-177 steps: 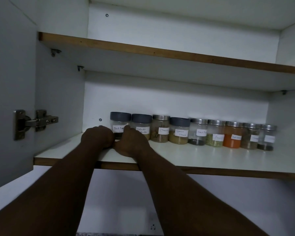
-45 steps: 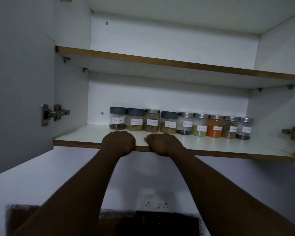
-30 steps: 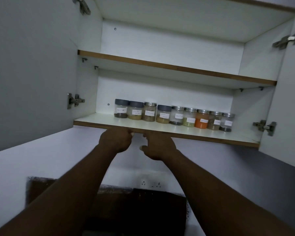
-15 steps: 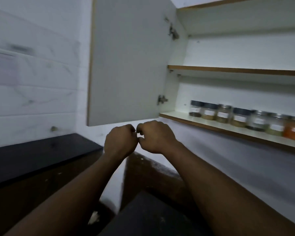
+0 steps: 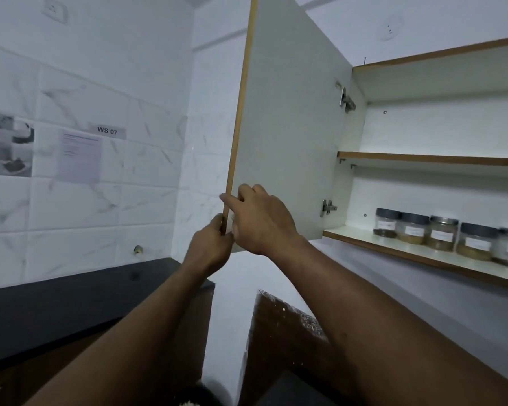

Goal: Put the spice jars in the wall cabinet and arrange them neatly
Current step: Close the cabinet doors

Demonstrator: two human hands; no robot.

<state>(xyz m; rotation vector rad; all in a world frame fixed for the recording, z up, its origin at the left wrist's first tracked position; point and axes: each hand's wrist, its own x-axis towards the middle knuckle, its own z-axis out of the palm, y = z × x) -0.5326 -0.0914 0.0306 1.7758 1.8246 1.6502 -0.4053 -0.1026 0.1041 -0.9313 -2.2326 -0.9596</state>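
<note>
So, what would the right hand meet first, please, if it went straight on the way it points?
The right hand points left past the white cabinet door's wooden edge; next comes probably the white marbled wall tiles, though depth is unclear.

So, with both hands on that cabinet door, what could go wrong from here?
The left hand and right hand both hold the door at its free edge, so fingers might get pinched as it swings shut. A hard slam could also rattle the spice jars lined up on the shelf.
</note>
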